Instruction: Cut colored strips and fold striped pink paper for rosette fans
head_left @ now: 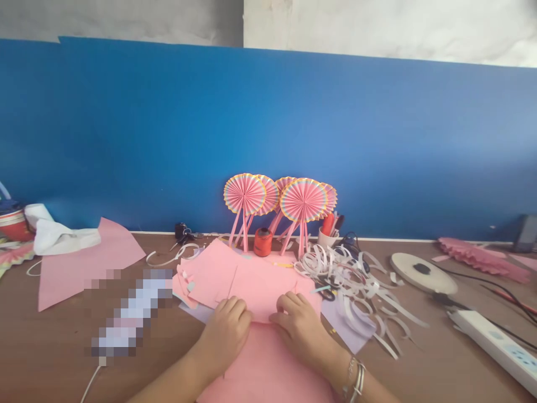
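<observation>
My left hand (226, 330) and my right hand (302, 327) lie side by side on a sheet of pink paper (268, 364) at the front of the table. The fingers of both are curled down onto a crosswise edge or fold of that paper, thumbs toward each other. Metal bracelets circle the right wrist. Under and beyond my hands, more pink paper (210, 271) lies in a loose stack, with small offcuts at its left side. A lilac sheet (350, 324) sticks out from beneath on the right.
Pleated pink paper fans (304, 200) on stick legs stand against the blue partition (268, 123). Near them are a red-orange pot (263, 242) and a white cup (327, 240) of tools. Curly white paper strips (361, 280) heap up right. A power strip (499, 347) lies far right.
</observation>
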### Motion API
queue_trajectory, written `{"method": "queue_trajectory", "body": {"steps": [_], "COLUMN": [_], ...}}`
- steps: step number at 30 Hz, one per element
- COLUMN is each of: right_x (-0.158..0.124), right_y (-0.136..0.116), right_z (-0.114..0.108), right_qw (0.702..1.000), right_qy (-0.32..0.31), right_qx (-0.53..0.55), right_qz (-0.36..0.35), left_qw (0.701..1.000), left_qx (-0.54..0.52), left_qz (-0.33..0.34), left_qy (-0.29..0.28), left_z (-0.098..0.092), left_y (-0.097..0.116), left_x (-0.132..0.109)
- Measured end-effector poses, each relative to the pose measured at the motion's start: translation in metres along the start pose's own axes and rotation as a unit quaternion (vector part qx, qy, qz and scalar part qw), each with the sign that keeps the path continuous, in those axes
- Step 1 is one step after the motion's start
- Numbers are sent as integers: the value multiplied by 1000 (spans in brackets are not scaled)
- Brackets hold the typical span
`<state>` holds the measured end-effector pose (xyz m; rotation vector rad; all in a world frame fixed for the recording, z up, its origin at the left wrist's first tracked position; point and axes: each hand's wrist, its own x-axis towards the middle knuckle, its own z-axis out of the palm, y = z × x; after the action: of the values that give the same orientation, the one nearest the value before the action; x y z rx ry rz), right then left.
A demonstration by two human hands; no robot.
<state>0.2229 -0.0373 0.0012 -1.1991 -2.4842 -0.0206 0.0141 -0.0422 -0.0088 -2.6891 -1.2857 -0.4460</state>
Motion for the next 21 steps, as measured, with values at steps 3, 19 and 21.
{"method": "queue_trajectory", "body": {"steps": [3, 19, 21], "right_x": [-3, -2, -2], "right_y": [6, 11, 12], "right_z": [-5, -12, -10], "right_qw": [998, 974, 975], "right_qy": [-56, -57, -51], "right_qx": [33, 177, 174], "right_qz": [18, 126, 128], "left_qw": [998, 942, 936], "left_qx": [-36, -280, -290], "left_qz": [-31, -181, -193], "left_qy": [-33, -47, -42], "left_z": [-2, -10, -9], "left_y": [-5, -21, -21], "left_x": [-2, -3, -2]}}
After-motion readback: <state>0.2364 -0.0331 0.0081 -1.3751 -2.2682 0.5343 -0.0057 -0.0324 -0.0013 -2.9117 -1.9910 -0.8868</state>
